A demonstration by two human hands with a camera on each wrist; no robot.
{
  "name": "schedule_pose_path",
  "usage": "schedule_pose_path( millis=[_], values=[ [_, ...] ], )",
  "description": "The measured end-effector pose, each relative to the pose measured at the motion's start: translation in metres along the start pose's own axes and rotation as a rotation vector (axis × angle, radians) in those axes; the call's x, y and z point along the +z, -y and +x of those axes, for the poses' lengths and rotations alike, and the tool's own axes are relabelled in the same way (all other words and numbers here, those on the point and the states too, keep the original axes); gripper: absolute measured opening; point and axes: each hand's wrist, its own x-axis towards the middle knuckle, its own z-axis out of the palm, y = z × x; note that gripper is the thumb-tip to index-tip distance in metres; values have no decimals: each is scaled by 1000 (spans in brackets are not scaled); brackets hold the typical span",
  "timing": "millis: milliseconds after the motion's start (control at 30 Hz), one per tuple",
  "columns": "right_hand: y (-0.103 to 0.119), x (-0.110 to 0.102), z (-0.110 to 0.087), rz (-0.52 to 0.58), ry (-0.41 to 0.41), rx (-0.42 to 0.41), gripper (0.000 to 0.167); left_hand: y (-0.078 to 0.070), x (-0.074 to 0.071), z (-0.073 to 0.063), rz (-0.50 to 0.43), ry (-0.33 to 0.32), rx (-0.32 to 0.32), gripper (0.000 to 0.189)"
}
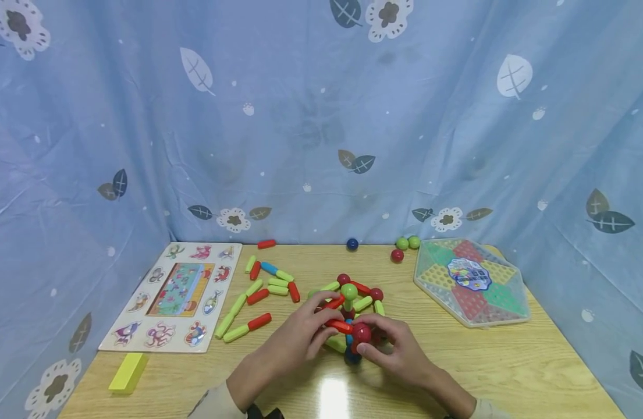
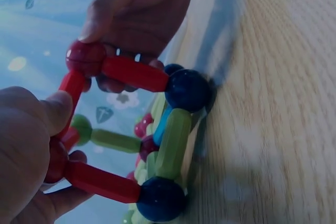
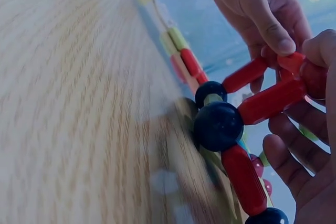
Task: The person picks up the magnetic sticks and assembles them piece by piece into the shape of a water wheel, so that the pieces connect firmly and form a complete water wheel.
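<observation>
Both hands work on a toy structure of coloured rods and balls standing on the table. My left hand point(image 1: 300, 329) pinches a short red rod point(image 1: 340, 326) by the red ball point(image 2: 56, 161) at its end. From the other side my right hand point(image 1: 402, 352) holds a red ball point(image 1: 361, 333) between thumb and fingers. In the left wrist view, the red rod joins these two balls. Further red rods point(image 2: 102, 182) slope down to navy balls point(image 2: 161, 199) linked by a light green rod point(image 2: 173, 142). A green ball point(image 1: 348, 291) tops an upright rod behind. Fingers hide part of the structure.
Loose green and red rods point(image 1: 258, 297) lie left of the structure. A sea-animal puzzle board point(image 1: 221, 253) and a yellow block point(image 1: 128, 373) are further left. Loose balls point(image 1: 397, 255) and a hexagonal game box point(image 1: 428, 294) sit back right. A curtain surrounds the table.
</observation>
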Motion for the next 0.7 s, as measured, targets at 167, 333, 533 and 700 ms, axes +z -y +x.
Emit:
schedule_pose_path(
  millis=[167,333,533,700],
  values=[
    [2,0,2,19,22,21,42,5,-1,-1,-32,25,-38,19],
    [-6,-17,4,41,24,12,36,9,3,-7,-17,-18,-70,40],
    [-41,-44,16,-250,-174,101,24,16,8,-15,-145,-107,-185,68],
    [-62,-48,24,-427,-115,246,41,31,15,-19,-258,-58,-285,55]
  ],
)
